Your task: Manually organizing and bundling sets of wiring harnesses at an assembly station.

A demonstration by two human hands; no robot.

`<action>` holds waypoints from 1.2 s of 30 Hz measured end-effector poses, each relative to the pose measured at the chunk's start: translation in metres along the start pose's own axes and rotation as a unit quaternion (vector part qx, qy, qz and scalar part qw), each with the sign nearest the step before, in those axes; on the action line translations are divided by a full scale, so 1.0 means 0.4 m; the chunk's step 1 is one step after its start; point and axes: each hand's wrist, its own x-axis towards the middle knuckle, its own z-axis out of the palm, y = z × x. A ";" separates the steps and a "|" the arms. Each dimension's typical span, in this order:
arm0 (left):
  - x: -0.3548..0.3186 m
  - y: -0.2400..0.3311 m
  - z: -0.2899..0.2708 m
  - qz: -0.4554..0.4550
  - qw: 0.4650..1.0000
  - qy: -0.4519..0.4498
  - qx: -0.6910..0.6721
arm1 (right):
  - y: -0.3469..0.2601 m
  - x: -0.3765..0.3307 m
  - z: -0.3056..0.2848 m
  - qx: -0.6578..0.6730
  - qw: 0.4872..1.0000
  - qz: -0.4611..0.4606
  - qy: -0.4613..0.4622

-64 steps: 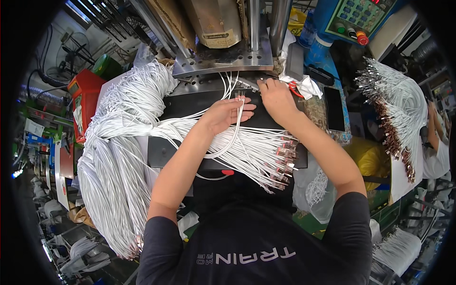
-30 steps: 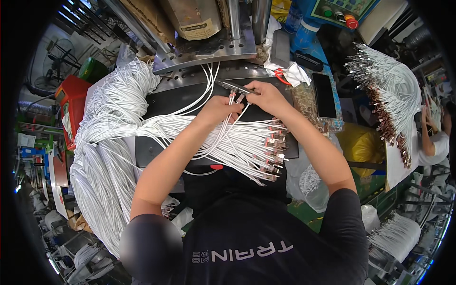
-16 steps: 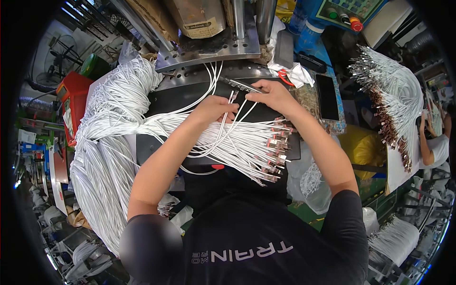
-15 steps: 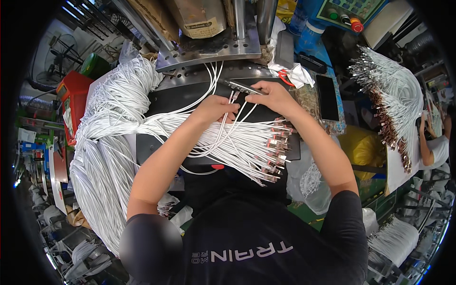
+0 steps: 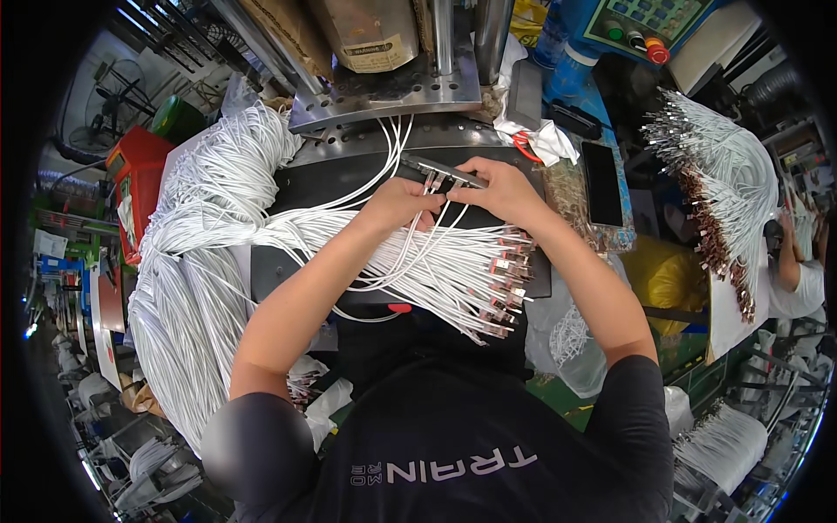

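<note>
Your left hand [image 5: 397, 202] and right hand [image 5: 497, 187] pinch white cable ends [image 5: 433, 185] together at the metal fixture bar [image 5: 440, 167], seating them; next, judge alignment carefully before pressing each plug home.

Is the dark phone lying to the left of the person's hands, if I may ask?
No, the dark phone lies right of both hands, beyond the right hand.
</note>
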 end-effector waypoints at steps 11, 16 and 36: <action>-0.015 -0.009 -0.065 0.013 1.000 0.011 0.016 | 0.054 0.032 -0.001 0.059 0.998 -0.029 0.009; -0.009 -0.012 -0.044 0.007 0.998 0.035 0.048 | 0.044 0.017 -0.004 0.071 0.996 -0.016 -0.056; 0.106 0.115 -0.134 0.071 0.944 0.138 -0.292 | 0.022 0.371 -0.029 -0.361 0.826 -0.290 0.321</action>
